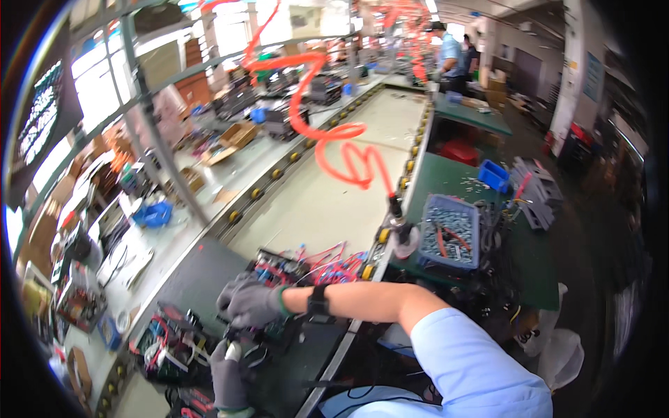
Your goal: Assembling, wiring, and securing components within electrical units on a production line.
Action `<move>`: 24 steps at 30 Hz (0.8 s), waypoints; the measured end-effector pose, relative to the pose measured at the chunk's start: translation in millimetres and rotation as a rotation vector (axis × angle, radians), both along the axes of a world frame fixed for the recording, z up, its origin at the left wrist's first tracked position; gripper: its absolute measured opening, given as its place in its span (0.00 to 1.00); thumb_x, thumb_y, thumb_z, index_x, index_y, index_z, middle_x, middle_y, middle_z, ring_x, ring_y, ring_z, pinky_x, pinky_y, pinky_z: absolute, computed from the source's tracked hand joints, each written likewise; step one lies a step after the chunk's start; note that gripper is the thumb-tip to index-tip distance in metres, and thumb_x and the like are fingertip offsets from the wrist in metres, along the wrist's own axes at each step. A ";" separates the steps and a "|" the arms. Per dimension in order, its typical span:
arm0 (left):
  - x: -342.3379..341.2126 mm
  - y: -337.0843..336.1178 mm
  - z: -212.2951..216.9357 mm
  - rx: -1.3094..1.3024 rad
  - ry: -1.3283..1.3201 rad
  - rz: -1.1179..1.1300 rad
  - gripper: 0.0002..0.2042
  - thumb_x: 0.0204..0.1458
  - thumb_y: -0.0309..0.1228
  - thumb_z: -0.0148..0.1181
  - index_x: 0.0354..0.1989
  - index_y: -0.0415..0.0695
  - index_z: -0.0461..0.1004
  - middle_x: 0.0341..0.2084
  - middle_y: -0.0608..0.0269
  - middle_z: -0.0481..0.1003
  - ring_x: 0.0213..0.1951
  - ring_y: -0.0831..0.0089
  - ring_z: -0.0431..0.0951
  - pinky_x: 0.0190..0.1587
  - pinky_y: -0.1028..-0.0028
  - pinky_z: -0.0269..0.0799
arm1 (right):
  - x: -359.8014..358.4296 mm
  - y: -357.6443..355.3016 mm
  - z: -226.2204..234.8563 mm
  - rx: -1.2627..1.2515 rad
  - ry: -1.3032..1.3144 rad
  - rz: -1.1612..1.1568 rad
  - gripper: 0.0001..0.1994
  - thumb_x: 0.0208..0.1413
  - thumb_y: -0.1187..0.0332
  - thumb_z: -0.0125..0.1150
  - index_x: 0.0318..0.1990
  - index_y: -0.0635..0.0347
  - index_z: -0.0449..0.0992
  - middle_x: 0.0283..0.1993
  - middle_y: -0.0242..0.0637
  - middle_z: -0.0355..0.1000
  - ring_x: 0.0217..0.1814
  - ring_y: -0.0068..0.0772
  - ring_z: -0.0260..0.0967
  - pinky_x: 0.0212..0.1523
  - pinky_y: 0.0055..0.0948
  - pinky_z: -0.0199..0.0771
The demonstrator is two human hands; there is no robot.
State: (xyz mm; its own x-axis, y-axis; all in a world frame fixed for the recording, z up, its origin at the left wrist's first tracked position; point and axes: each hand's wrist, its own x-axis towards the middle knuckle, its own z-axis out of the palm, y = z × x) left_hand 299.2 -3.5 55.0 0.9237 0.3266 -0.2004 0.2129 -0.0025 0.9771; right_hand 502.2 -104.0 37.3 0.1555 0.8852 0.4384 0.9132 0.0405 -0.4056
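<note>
grey-gloved right hand [254,302] and left hand [227,380] near a small dark part [231,333] over a dark board [208,270]
it lies between them; the right hand's fingers curl, but whether either hand is clamped on it i cannot tell. a red-wired assembly [167,343] sits to their left, a wire bundle [340,269] beyond.

Right elbow [412,304] bent, forearm [362,301] extended leftward; gloved right hand [254,302], fingers [228,298] curled, sits just beyond gloved left hand [228,382].
</note>
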 end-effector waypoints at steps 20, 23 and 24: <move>14.1 7.7 -12.1 0.655 -0.099 0.362 0.08 0.59 0.32 0.55 0.37 0.41 0.77 0.23 0.45 0.76 0.29 0.48 0.79 0.31 0.60 0.72 | 39.3 -37.5 40.4 -0.210 -0.328 -0.046 0.14 0.56 0.60 0.58 0.31 0.61 0.81 0.50 0.35 0.76 0.49 0.40 0.74 0.53 0.38 0.69; 13.4 5.4 -9.7 0.757 -0.097 0.287 0.10 0.61 0.31 0.52 0.35 0.37 0.75 0.19 0.51 0.73 0.22 0.62 0.75 0.28 0.65 0.68 | 38.0 -41.1 33.2 -0.066 0.305 -0.145 0.13 0.54 0.64 0.61 0.24 0.66 0.79 0.49 0.37 0.78 0.43 0.34 0.76 0.47 0.32 0.73; 14.1 4.9 -11.2 0.759 -0.089 0.283 0.10 0.61 0.31 0.52 0.35 0.37 0.75 0.19 0.51 0.73 0.22 0.62 0.75 0.28 0.65 0.68 | 36.7 -40.9 33.4 -0.067 0.314 -0.145 0.13 0.54 0.64 0.61 0.24 0.66 0.79 0.49 0.37 0.78 0.43 0.34 0.76 0.47 0.32 0.73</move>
